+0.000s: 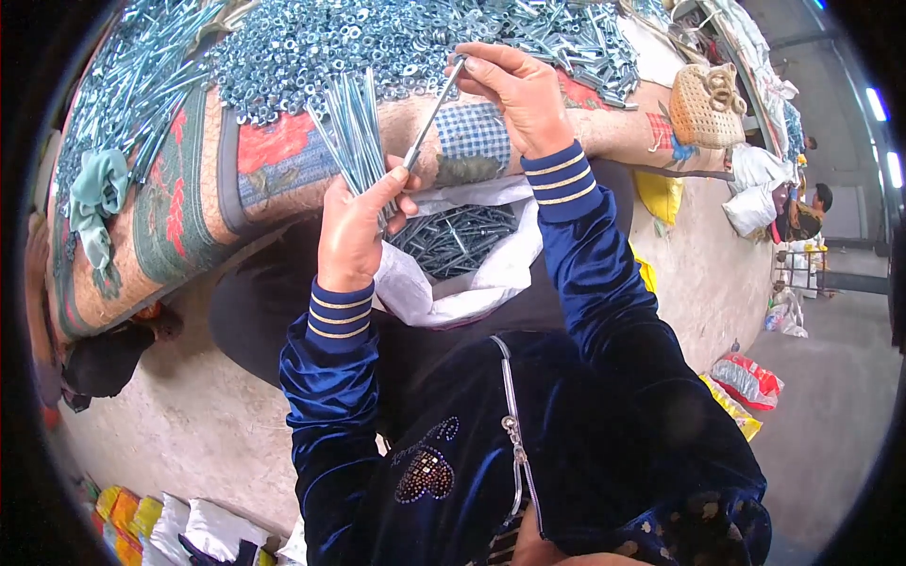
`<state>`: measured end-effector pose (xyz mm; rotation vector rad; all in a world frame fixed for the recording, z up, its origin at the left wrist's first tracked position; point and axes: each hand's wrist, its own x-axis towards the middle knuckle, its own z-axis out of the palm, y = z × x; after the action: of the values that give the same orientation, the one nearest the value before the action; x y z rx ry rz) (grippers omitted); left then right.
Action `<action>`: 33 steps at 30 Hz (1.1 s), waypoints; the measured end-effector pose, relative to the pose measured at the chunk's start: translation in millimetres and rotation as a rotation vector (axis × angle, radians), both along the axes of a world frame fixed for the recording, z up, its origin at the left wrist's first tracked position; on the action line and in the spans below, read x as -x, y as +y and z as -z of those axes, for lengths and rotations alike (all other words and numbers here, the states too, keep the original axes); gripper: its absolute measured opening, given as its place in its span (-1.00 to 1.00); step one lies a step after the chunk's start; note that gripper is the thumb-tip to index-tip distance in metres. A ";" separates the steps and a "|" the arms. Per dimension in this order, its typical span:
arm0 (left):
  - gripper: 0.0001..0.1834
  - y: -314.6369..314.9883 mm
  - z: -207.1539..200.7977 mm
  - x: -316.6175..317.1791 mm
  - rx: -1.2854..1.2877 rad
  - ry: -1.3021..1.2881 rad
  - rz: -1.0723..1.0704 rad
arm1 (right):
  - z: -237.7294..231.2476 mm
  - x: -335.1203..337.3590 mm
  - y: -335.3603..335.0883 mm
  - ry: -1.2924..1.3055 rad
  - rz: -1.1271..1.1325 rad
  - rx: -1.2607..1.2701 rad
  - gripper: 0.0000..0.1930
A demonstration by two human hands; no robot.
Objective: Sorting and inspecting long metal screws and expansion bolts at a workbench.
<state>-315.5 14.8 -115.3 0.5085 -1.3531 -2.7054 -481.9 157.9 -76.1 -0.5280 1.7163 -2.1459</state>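
My left hand is closed round a fanned bundle of thin, shiny metal rods that point up and away from me. Its thumb and fingers also grip the lower end of a single rod, which slants up to the right and has a thicker sleeve-like part low down. At the upper end of that rod, the fingertips of my right hand pinch together; a small dark piece shows there, too small to name surely. Below my hands, a white sack with its mouth rolled back holds many assembled bolts.
A patterned cloth-covered table carries heaped nuts, short metal sleeves and long rods. A teal rag hangs at its left; a woven basket sits right. Another person is far right.
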 end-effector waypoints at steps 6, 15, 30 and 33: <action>-0.83 0.4 1.4 3.1 -0.120 0.021 0.032 | 1.1 -9.7 -15.0 1.165 0.423 -0.363 -0.76; -0.81 -5.0 0.4 1.3 -0.136 0.066 -0.139 | 14.0 7.7 -35.7 0.939 0.369 -0.363 -0.83; -0.83 -13.6 0.4 -4.6 -0.024 0.054 -0.067 | -5.3 26.7 -13.3 0.037 -0.164 -0.039 -0.79; -0.82 -8.8 -2.0 -3.6 0.006 0.027 -0.009 | -9.7 24.8 1.8 0.059 -0.230 -0.059 -0.77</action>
<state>-311.9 6.0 -113.2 0.4746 -1.3486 -2.6899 -506.8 159.7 -66.3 -0.7399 1.6543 -1.9319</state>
